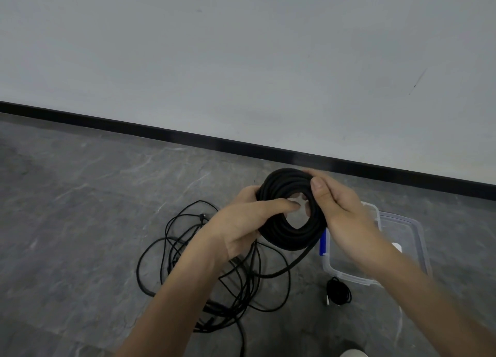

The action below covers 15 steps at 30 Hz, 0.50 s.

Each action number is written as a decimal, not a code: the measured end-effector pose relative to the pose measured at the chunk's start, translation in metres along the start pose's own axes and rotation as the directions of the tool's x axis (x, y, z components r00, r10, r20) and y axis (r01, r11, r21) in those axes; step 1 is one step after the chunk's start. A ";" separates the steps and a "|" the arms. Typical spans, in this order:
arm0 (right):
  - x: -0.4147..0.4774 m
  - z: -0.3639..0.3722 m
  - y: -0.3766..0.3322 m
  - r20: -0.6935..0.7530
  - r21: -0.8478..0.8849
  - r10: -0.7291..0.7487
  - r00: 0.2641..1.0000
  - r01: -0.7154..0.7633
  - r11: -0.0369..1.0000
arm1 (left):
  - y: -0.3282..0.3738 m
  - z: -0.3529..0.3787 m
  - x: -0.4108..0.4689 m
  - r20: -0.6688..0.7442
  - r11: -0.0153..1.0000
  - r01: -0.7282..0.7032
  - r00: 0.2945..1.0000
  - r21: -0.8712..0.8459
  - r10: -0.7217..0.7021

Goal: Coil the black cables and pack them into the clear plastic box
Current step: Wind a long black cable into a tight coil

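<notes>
A thick black cable, wound into a tight ring (291, 222), is held up in the air between both hands, above the grey floor (94, 195) and just to the left of the clear plastic box (410, 238). From the bottom of the ring a loose tail (292, 262) is seen to drop and curve toward the floor, so the winding is judged to be nearly but not wholly finished. The ring is gripped on its left side by the left hand (239, 225), whose fingers are closed around the bundled turns with the thumb laid across the front toward the central hole; this hold is presumably meant to keep the turns from springing apart. The upper right of the ring is pinched by the right hand (341, 214), thumb on the near face and fingers behind, probably so that the last length can be guided around. Below the left forearm a tangle of thinner black cables (204, 271) is spread on the floor, not yet coiled. A small coiled cable (338, 291) is lying on the floor just in front of the box, outside it. The box is open, and a blue latch (323, 242) is visible on its near left edge; what is inside cannot be made out clearly.
</notes>
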State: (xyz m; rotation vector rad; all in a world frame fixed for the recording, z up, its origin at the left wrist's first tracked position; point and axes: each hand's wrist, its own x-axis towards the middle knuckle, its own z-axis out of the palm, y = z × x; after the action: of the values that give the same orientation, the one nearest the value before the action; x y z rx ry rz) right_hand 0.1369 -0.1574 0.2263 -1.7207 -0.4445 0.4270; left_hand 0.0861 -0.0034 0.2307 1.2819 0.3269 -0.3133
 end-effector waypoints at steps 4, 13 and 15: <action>0.000 -0.001 0.001 0.018 0.063 0.022 1.000 -0.023 0.998 | 0.004 -0.002 -0.003 0.093 1.000 -0.002 0.996 0.012 0.001; 0.000 0.000 0.002 0.100 0.333 0.323 0.941 -0.337 0.881 | 0.003 0.003 -0.003 0.097 0.990 -0.102 0.989 -0.093 0.111; 0.000 0.001 0.001 0.115 0.371 0.318 0.941 -0.338 0.865 | 0.003 0.006 -0.002 0.084 0.984 -0.125 0.987 -0.125 0.136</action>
State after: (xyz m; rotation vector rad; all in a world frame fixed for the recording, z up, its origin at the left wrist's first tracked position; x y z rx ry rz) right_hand 0.1365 -0.1567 0.2251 -1.3982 -0.0852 0.7552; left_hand 0.0855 -0.0081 0.2355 1.1610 0.1789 -0.2374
